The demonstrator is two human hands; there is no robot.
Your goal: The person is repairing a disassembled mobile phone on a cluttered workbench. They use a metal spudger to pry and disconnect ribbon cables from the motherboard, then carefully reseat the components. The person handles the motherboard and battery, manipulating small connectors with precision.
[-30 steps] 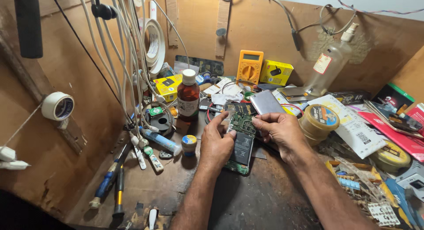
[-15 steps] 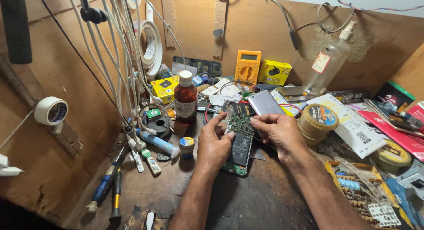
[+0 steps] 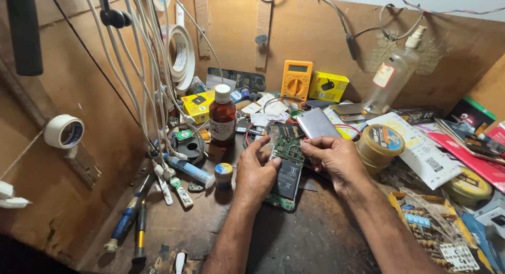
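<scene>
Both bare forearms reach forward; the left hand (image 3: 256, 171) curls with fingers bent, the right hand (image 3: 332, 159) pinches, palm down

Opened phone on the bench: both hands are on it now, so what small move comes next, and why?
Probably lift the green board's upper edge with the right hand while the left hand steadies the opened phone. Right fingertips already pinch that top corner; left fingers brace its side.

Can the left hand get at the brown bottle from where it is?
Probably yes. The left hand rests on the opened phone, and the brown bottle stands upright just beyond it, with only low clutter between. It would have to let go of the phone first.
</scene>
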